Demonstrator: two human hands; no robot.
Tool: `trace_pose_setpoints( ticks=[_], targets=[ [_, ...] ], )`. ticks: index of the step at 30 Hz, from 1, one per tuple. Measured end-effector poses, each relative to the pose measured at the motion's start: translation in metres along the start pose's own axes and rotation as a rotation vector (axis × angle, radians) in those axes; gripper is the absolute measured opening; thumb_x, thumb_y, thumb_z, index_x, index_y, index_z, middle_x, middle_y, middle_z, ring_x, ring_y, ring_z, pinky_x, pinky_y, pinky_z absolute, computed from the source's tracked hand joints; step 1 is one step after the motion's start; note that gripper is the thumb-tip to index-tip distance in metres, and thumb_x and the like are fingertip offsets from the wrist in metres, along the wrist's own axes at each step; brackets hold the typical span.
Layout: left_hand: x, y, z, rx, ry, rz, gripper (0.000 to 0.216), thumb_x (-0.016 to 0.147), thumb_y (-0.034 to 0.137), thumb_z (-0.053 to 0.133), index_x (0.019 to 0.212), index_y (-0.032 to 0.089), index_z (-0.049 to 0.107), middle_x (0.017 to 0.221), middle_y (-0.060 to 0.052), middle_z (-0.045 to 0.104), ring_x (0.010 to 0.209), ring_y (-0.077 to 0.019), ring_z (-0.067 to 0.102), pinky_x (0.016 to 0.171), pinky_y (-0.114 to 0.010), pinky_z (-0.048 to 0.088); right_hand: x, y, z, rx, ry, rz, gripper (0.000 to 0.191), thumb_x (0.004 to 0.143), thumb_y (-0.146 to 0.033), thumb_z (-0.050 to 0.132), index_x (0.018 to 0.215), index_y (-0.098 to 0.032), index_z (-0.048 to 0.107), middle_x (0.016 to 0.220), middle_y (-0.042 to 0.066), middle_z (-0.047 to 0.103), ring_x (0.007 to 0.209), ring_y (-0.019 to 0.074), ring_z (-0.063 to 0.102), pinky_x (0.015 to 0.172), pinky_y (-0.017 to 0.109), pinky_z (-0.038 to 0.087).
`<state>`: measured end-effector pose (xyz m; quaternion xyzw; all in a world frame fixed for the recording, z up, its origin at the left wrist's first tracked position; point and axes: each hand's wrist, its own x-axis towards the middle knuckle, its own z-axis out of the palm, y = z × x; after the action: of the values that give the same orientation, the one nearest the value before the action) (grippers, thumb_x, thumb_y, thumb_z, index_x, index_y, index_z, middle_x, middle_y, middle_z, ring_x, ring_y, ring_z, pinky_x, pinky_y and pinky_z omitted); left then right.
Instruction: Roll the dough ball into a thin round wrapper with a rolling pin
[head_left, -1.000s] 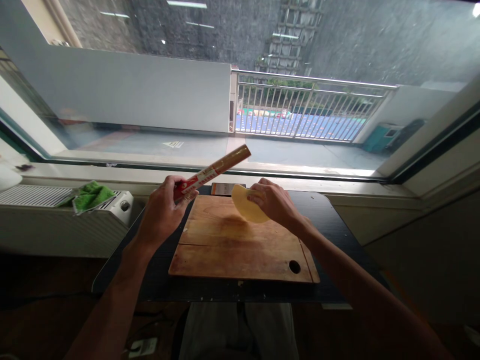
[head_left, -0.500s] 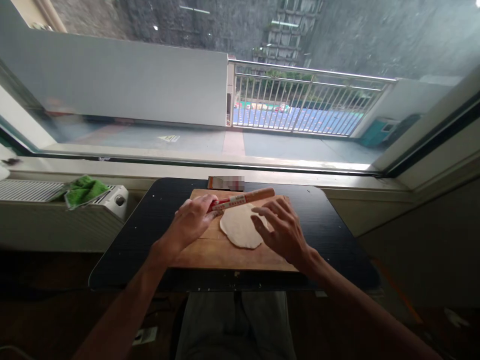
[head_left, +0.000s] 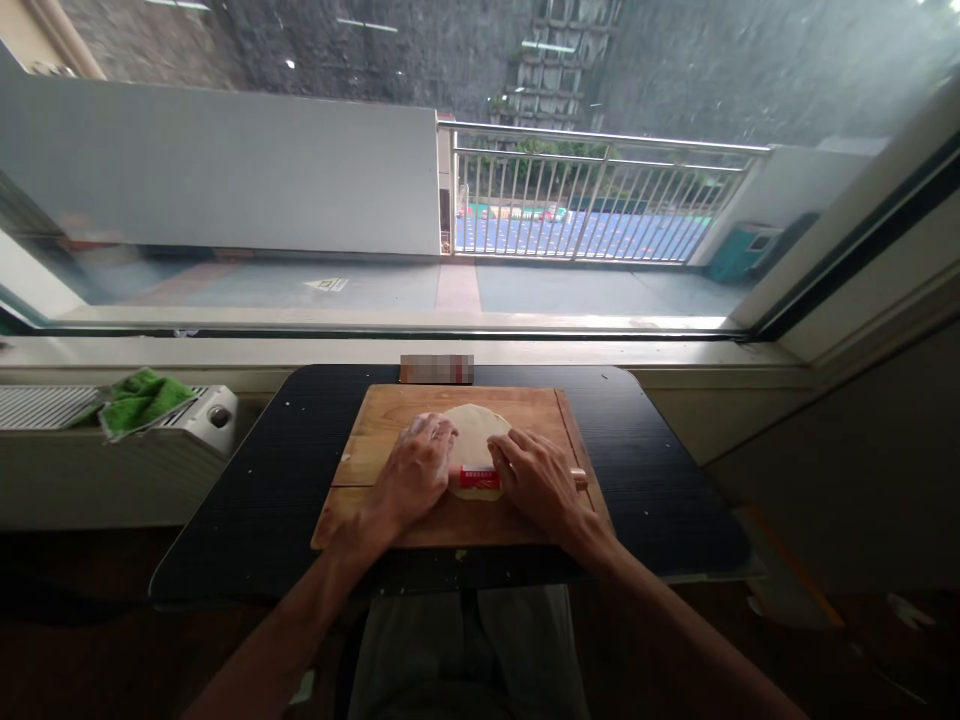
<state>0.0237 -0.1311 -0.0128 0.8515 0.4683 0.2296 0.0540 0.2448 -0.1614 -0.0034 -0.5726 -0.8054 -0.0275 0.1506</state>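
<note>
A flat, round sheet of dough (head_left: 474, 428) lies on a wooden board (head_left: 405, 402). Across its near part rests a wooden rolling pin with a red label (head_left: 480, 478). My left hand (head_left: 421, 465) is closed over the pin's left end, which it hides. Over the right part of the pin curls my right hand (head_left: 536, 472), and the bare tip sticks out past it. The fingers of both hands point forward above the dough, and the palms cover parts of its left and right edges.
The board lies on a black table (head_left: 660, 480) against a window sill. A small flat box (head_left: 436, 369), partly blurred, sits at the table's back edge. To the left, a green cloth (head_left: 146, 402) hangs on a white radiator (head_left: 112, 460). White crumbs dot the table.
The rolling pin, raised and slanted in my left hand before, now lies level on the near part of the dough. My right hand, open and off the pin earlier, has come down onto it.
</note>
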Motion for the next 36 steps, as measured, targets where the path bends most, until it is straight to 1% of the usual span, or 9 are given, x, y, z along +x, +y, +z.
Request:
trace_pose_setpoints(
  ticks=[5,10,14,18,21,25,30,33,36],
  targets=[
    [-0.007,-0.002,0.011,0.199,0.057,-0.051,0.038,0.109,0.022,0.044,0.134,0.017,0.071,0.135,-0.016,0.076,0.129,-0.0333,0.068,0.126,-0.057,0.047,-0.006,0.002,0.0,-0.065,0.043,-0.003,0.031,0.118,-0.027,0.05,0.13,-0.023,0.079,0.116,0.01,0.081,0.107,0.027,0.07,0.094,0.038,0.047],
    [-0.011,-0.003,0.015,0.276,0.107,-0.117,0.043,0.109,0.026,0.045,0.144,0.017,0.068,0.146,-0.017,0.072,0.144,-0.0363,0.062,0.128,-0.056,0.045,-0.008,0.013,0.001,-0.15,0.045,0.033,0.054,0.119,-0.034,0.043,0.169,-0.021,0.055,0.157,0.018,0.067,0.143,0.0355,0.057,0.122,0.052,0.039],
    [0.007,-0.011,0.015,0.289,0.12,-0.144,0.049,0.107,0.026,0.047,0.152,0.017,0.064,0.152,-0.018,0.068,0.149,-0.037,0.059,0.13,-0.056,0.044,0.011,0.019,0.002,-0.125,0.015,0.047,0.057,0.12,-0.038,0.038,0.174,-0.023,0.048,0.168,0.018,0.058,0.156,0.0359,0.046,0.132,0.057,0.028],
    [0.04,-0.025,0.016,0.295,0.118,-0.181,0.049,0.107,0.025,0.043,0.15,0.015,0.066,0.146,-0.02,0.071,0.142,-0.0371,0.064,0.125,-0.056,0.049,0.046,0.025,-0.001,-0.058,-0.024,0.117,0.06,0.12,-0.042,0.033,0.176,-0.023,0.045,0.163,0.017,0.062,0.146,0.0353,0.054,0.128,0.057,0.035],
    [0.055,-0.032,0.018,0.289,0.047,-0.217,0.05,0.109,0.025,0.039,0.15,0.013,0.066,0.146,-0.021,0.072,0.141,-0.0364,0.066,0.122,-0.054,0.052,0.06,0.028,-0.002,-0.007,-0.081,0.165,0.063,0.12,-0.046,0.032,0.178,-0.022,0.041,0.162,0.017,0.063,0.146,0.0353,0.056,0.127,0.057,0.037],
    [0.035,-0.025,0.02,0.311,-0.053,-0.184,0.057,0.111,0.031,0.04,0.162,0.012,0.058,0.165,-0.022,0.061,0.159,-0.0372,0.053,0.13,-0.056,0.045,0.04,0.021,-0.003,0.01,-0.182,0.134,0.067,0.119,-0.049,0.035,0.181,-0.025,0.033,0.178,0.014,0.049,0.168,0.0364,0.036,0.137,0.063,0.022],
    [-0.004,-0.005,0.016,0.328,0.014,-0.117,0.067,0.111,0.032,0.038,0.173,0.008,0.041,0.182,-0.022,0.04,0.173,-0.0354,0.03,0.14,-0.057,0.03,0.002,0.006,-0.004,-0.049,-0.127,0.088,0.067,0.117,-0.041,0.038,0.182,-0.024,0.031,0.183,0.015,0.041,0.173,0.0332,0.028,0.141,0.062,0.014],
    [0.002,-0.006,0.014,0.297,0.02,-0.119,0.072,0.109,0.029,0.041,0.177,0.007,0.034,0.184,-0.021,0.035,0.175,-0.0356,0.026,0.142,-0.057,0.027,0.007,0.007,0.0,-0.06,-0.104,0.098,0.068,0.118,-0.041,0.039,0.183,-0.023,0.03,0.185,0.016,0.036,0.174,0.0344,0.025,0.141,0.063,0.011],
    [0.027,-0.018,0.015,0.263,0.011,-0.108,0.077,0.107,0.027,0.041,0.181,0.01,0.023,0.186,-0.021,0.031,0.175,-0.0353,0.026,0.142,-0.06,0.025,0.03,0.016,0.005,-0.039,-0.131,0.14,0.068,0.119,-0.044,0.037,0.184,-0.026,0.026,0.188,0.014,0.03,0.176,0.0357,0.02,0.14,0.068,0.01]
  ],
)
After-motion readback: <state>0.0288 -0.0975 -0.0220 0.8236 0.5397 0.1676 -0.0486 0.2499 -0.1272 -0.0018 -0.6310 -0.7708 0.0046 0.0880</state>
